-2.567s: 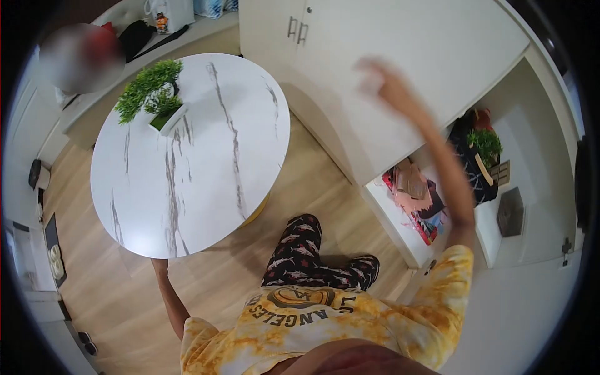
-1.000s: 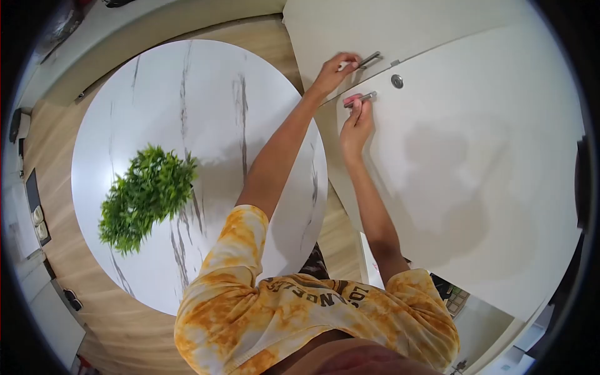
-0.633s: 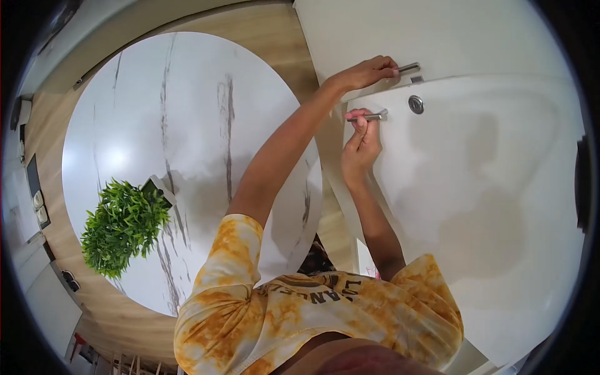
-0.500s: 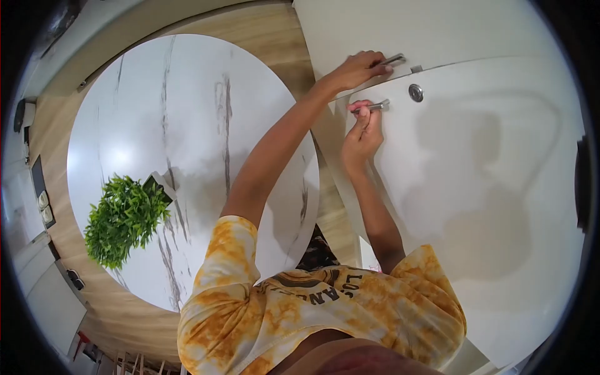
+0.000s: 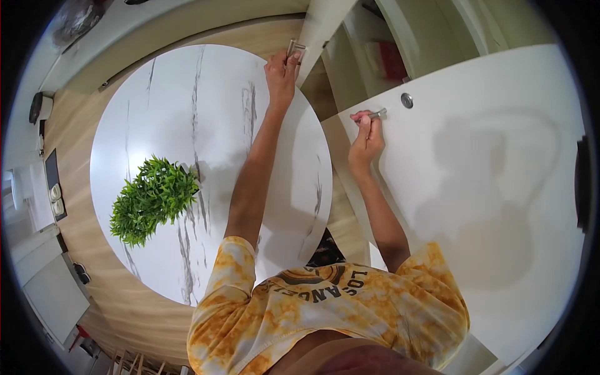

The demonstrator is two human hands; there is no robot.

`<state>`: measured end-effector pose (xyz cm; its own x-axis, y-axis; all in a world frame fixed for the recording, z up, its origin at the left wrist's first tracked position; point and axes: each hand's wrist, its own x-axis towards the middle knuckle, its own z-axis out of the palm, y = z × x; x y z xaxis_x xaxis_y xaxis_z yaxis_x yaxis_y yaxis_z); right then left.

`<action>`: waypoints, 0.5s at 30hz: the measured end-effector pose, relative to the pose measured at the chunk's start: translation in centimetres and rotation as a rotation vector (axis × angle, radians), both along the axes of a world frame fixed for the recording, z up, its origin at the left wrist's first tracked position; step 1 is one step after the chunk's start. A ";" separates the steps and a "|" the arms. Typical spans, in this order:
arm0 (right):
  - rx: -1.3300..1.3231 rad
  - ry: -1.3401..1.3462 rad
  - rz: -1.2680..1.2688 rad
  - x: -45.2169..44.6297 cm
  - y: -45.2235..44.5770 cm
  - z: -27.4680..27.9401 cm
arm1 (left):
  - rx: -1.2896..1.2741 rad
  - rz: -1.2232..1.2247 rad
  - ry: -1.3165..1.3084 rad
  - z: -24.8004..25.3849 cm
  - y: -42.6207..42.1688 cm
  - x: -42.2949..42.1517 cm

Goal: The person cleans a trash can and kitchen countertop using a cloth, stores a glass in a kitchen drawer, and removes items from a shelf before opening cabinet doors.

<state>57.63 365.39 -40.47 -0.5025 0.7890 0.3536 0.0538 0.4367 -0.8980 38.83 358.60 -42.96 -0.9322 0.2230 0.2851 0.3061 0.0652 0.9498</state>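
The left cabinet door [image 5: 322,28] is swung out, and my left hand [image 5: 282,74] grips its metal handle [image 5: 300,47] above the far right edge of the round table. The white right cabinet door [image 5: 475,206] fills the right side of the view. Its metal handle [image 5: 379,113] is in the closed fingers of my right hand [image 5: 367,140]. A round metal lock [image 5: 407,100] sits on this door near the handle. Between the two doors the cabinet interior [image 5: 359,62] shows, with pale shelves and a dark red thing [image 5: 392,60] I cannot make out.
A round white marble-patterned table [image 5: 162,100] stands to my left. On it is a bushy green plant [image 5: 153,200]. Wood-patterned floor [image 5: 69,134] surrounds the table. Dark shoes [image 5: 81,272] lie on the floor at the far left.
The left door has opened, drawn leftward by my left hand, and the cabinet interior has come into view. My right hand stays on its handle, with little visible movement of that door.
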 end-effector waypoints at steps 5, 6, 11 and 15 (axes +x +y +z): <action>-0.034 -0.088 0.055 0.3 -1.5 2.1 | -0.045 0.022 0.065 0.5 0.6 -0.1; -0.071 -0.094 0.081 0.4 -1.6 2.5 | -0.048 0.033 0.043 1.0 0.5 0.1; -0.109 -0.074 0.194 0.6 -1.7 3.1 | -0.041 0.073 0.033 2.5 1.1 0.3; -0.072 -0.060 0.232 0.6 -1.7 2.9 | -0.075 0.095 0.046 3.0 1.2 0.5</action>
<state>58.22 363.70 -37.60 -0.6918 0.6721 0.2641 0.0140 0.3781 -0.9256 39.28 359.81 -39.94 -0.9366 0.1567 0.3134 0.3378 0.1662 0.9264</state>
